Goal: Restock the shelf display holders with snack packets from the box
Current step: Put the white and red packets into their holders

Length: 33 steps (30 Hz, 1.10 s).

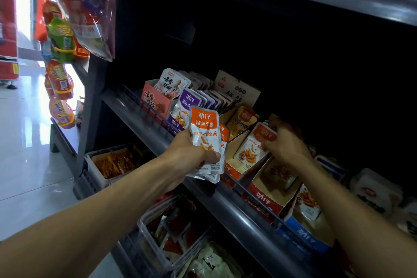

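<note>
My left hand [188, 153] grips a fanned stack of orange-and-white snack packets [206, 140] in front of the middle shelf. My right hand [286, 142] pinches the top of an orange-and-white packet [252, 146] standing in an orange cardboard display holder [232, 170] on that shelf. To its left a purple holder [174, 125] carries purple-topped packets [188, 106]. A second orange holder [268, 198] sits to the right, holding only a packet or two deep inside. No restock box is in view.
A pink holder [155, 99] stands at the shelf's left end behind the wire rail [144, 106]. Clear bins of snacks [108, 162] fill the shelves below. Hanging bagged snacks [61, 38] crowd the shelf's left end. Tiled floor [27, 142] lies at left.
</note>
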### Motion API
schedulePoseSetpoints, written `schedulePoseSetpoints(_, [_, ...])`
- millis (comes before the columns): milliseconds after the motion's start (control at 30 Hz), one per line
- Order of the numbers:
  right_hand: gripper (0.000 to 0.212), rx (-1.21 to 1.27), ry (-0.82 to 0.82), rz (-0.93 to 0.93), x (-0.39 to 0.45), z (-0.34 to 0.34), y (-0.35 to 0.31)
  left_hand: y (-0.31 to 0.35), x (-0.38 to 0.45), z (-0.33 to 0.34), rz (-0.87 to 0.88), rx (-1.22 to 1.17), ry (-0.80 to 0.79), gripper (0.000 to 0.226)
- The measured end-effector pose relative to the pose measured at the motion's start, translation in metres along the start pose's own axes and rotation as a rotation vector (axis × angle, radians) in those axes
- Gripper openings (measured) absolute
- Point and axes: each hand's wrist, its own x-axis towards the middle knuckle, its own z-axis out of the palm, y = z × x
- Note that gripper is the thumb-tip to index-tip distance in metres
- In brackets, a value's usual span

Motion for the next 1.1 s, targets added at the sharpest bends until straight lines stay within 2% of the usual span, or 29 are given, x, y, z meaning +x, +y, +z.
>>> schedulePoseSetpoints(233, [0.03,0.008,0.011,0.005,-0.004,-0.008,-0.006,-0.001,-0.006,-0.007,0.012,0.001,-0.088,0.042])
schedulePoseSetpoints(300, [0.036,0.091,0.101,-0.077,-0.008,-0.01,-0.011,-0.001,-0.007,-0.009,0.02,-0.007,-0.107,0.043])
schedulePoseSetpoints(367, [0.035,0.288,0.169,-0.241,-0.018,-0.015,-0.023,0.0,-0.009,-0.009,0.02,-0.003,-0.13,0.047])
schedulePoseSetpoints(400, [0.034,0.394,0.149,-0.32,-0.026,-0.018,-0.031,0.0,-0.01,-0.009,0.023,0.012,-0.151,0.048])
schedulePoseSetpoints(467, [0.035,0.535,0.001,-0.432,-0.041,-0.024,-0.046,0.0,-0.012,-0.007,0.038,0.05,-0.197,0.052])
schedulePoseSetpoints(567, [0.041,0.528,-0.202,-0.503,-0.052,-0.024,-0.054,0.0,-0.015,-0.005,0.061,0.074,-0.212,0.055])
schedulePoseSetpoints(733, [0.047,0.575,-0.182,-0.401,-0.056,-0.028,-0.042,-0.003,-0.02,-0.002,0.11,-0.033,-0.153,0.037])
schedulePoseSetpoints(900, [0.048,0.689,-0.228,-0.232,-0.059,-0.031,-0.034,-0.007,-0.017,0.004,0.107,-0.104,-0.091,0.042])
schedulePoseSetpoints(1100, [0.027,0.887,-0.328,-0.091,-0.061,-0.03,-0.034,-0.006,-0.012,0.01,0.129,-0.074,-0.074,0.044])
